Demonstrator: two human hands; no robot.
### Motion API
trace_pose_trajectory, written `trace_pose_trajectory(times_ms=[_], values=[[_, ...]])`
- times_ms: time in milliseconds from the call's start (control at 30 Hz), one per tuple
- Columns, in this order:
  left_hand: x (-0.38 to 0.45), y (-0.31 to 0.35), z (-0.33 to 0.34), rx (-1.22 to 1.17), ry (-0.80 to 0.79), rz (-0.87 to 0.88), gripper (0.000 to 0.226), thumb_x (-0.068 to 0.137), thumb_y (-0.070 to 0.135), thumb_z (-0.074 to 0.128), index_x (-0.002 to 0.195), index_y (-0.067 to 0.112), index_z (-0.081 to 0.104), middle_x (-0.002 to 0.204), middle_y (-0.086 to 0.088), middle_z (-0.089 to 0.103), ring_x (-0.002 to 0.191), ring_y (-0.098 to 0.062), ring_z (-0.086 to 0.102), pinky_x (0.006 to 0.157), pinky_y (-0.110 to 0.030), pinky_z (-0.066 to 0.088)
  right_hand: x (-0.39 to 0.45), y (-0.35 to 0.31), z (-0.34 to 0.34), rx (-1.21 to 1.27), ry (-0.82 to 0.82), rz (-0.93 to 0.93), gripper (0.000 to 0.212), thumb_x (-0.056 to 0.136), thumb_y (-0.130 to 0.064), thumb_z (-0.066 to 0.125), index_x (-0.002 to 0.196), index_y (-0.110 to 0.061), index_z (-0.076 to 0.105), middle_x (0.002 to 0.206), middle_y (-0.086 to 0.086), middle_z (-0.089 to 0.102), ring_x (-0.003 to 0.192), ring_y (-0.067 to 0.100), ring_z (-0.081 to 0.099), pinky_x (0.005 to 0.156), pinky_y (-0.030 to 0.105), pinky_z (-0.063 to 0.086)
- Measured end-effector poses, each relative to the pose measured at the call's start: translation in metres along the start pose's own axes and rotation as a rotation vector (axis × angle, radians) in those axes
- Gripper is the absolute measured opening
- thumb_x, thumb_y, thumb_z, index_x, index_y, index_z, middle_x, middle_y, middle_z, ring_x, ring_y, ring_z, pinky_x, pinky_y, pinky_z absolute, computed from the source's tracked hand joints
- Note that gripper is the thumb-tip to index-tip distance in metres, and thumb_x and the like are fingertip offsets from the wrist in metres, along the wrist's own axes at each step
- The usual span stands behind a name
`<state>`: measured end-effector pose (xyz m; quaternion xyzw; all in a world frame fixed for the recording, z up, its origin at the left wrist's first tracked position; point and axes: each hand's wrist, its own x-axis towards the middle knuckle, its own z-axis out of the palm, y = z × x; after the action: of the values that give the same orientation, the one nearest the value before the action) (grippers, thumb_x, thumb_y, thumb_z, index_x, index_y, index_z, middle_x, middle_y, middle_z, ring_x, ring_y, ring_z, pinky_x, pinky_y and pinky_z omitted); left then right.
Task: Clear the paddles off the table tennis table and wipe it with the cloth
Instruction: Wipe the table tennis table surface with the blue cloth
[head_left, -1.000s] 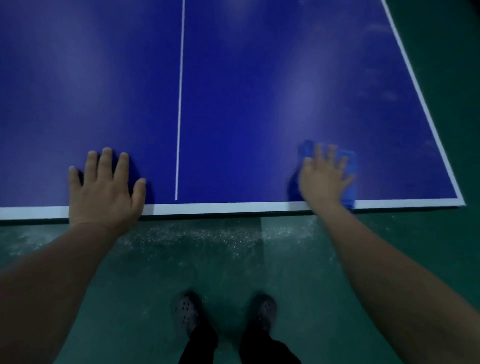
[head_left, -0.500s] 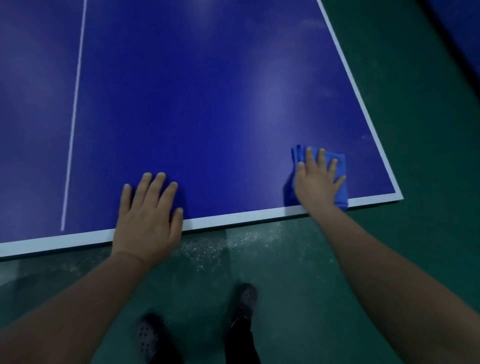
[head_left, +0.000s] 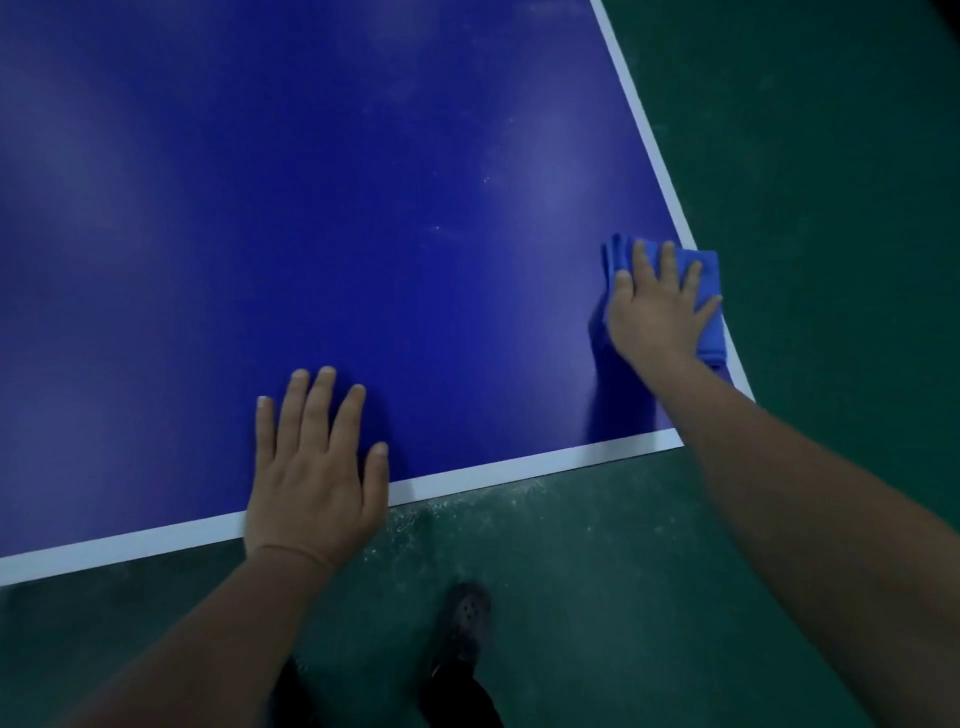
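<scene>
The blue table tennis table (head_left: 363, 208) fills the upper left, its white border running along the near edge and the right side. A folded blue cloth (head_left: 709, 306) lies at the table's right edge, partly overhanging the white line. My right hand (head_left: 657, 306) presses flat on the cloth with fingers spread and straight. My left hand (head_left: 314, 467) rests flat on the table near the near edge, fingers straight, palm over the white border. No paddles are in view.
Green floor (head_left: 831, 260) lies to the right of and below the table, with pale dust (head_left: 467, 509) scattered just under the near edge. My dark shoe (head_left: 465, 618) stands on the floor below the table's corner.
My right hand has slid the cloth rightward to the table's right edge. My left hand has shifted right along the near edge, and the white centre line has left the view.
</scene>
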<state>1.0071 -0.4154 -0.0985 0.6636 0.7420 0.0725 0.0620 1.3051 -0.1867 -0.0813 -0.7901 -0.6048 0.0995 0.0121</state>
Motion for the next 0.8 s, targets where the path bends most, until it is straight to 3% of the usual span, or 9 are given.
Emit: trace_pose_trajectory(times_ms=[100, 167, 233, 300, 367, 500, 567, 733, 800], values=[[0.002, 0.001, 0.001, 0.033, -0.002, -0.031, 0.067, 0.098, 0.047, 0.027, 0.151, 0.007, 0.034, 0.161, -0.018, 0.023, 0.153, -0.033, 0.01, 0.124, -0.052, -0.003, -0.034, -0.015, 0.014, -0.03, 0.022, -0.023, 0.057, 0.104, -0.048, 0.019, 0.159, -0.037, 0.012, 0.169, -0.003, 0.005, 0.154, 0.034, -0.001, 0.118, 0.068, 0.0], [0.003, 0.003, 0.001, 0.046, -0.01, -0.049, 0.067, 0.098, 0.047, 0.026, 0.151, 0.007, 0.035, 0.16, -0.018, 0.025, 0.152, -0.034, 0.014, 0.124, -0.054, 0.002, -0.094, -0.047, 0.031, -0.075, 0.016, -0.276, 0.057, 0.103, -0.047, 0.022, 0.159, -0.036, 0.017, 0.168, 0.0, 0.011, 0.154, 0.037, 0.005, 0.117, 0.069, 0.004], [0.004, 0.003, 0.001, 0.05, -0.009, -0.049, 0.067, 0.098, 0.048, 0.025, 0.15, 0.007, 0.036, 0.159, -0.018, 0.028, 0.151, -0.036, 0.018, 0.123, -0.055, 0.005, -0.157, -0.06, 0.046, -0.11, -0.036, -0.694, 0.057, 0.101, -0.049, 0.027, 0.156, -0.036, 0.028, 0.166, 0.001, 0.022, 0.152, 0.038, 0.015, 0.117, 0.07, 0.007], [0.004, 0.003, 0.001, 0.046, -0.009, -0.044, 0.067, 0.098, 0.048, 0.024, 0.149, 0.007, 0.037, 0.158, -0.019, 0.029, 0.15, -0.037, 0.019, 0.123, -0.055, 0.007, -0.16, -0.044, 0.043, -0.128, -0.105, -0.88, 0.056, 0.1, -0.052, 0.029, 0.154, -0.038, 0.031, 0.164, -0.002, 0.027, 0.152, 0.035, 0.017, 0.118, 0.068, 0.007], [0.003, 0.004, 0.0, 0.038, -0.019, -0.056, 0.067, 0.098, 0.048, 0.024, 0.15, 0.007, 0.037, 0.158, -0.019, 0.028, 0.151, -0.036, 0.017, 0.124, -0.054, 0.006, -0.106, -0.016, 0.029, -0.165, -0.074, -0.768, 0.057, 0.1, -0.053, 0.028, 0.156, -0.039, 0.027, 0.166, -0.003, 0.021, 0.154, 0.033, 0.012, 0.118, 0.068, 0.005], [0.003, 0.006, -0.002, 0.032, -0.04, -0.06, 0.068, 0.097, 0.047, 0.026, 0.15, 0.006, 0.037, 0.158, -0.019, 0.027, 0.151, -0.036, 0.016, 0.124, -0.053, 0.003, 0.003, 0.038, -0.008, -0.153, -0.085, -0.325, 0.058, 0.104, -0.053, 0.023, 0.159, -0.04, 0.012, 0.169, -0.006, 0.004, 0.155, 0.027, -0.003, 0.12, 0.063, 0.0], [0.004, 0.007, -0.002, 0.035, -0.047, -0.064, 0.068, 0.096, 0.046, 0.027, 0.15, 0.006, 0.036, 0.158, -0.02, 0.027, 0.151, -0.036, 0.015, 0.124, -0.054, 0.004, -0.004, 0.048, -0.006, -0.136, -0.082, -0.321, 0.058, 0.103, -0.055, 0.018, 0.159, -0.039, 0.011, 0.169, -0.006, 0.004, 0.155, 0.027, -0.004, 0.121, 0.062, 0.0], [0.004, 0.008, -0.002, 0.049, -0.075, -0.075, 0.069, 0.096, 0.046, 0.027, 0.151, 0.006, 0.035, 0.159, -0.02, 0.026, 0.151, -0.036, 0.014, 0.123, -0.057, 0.008, -0.108, 0.092, 0.011, -0.199, -0.131, -0.558, 0.06, 0.102, -0.063, 0.009, 0.157, -0.041, 0.011, 0.167, -0.009, 0.009, 0.155, 0.025, -0.002, 0.121, 0.059, -0.001], [0.003, 0.008, -0.001, 0.052, -0.072, -0.071, 0.069, 0.096, 0.047, 0.027, 0.151, 0.005, 0.036, 0.159, -0.02, 0.026, 0.151, -0.037, 0.015, 0.123, -0.057, 0.008, -0.08, 0.103, 0.004, -0.223, -0.185, -0.572, 0.061, 0.099, -0.066, 0.007, 0.156, -0.043, 0.006, 0.168, -0.01, 0.005, 0.154, 0.021, -0.01, 0.121, 0.057, -0.004]])
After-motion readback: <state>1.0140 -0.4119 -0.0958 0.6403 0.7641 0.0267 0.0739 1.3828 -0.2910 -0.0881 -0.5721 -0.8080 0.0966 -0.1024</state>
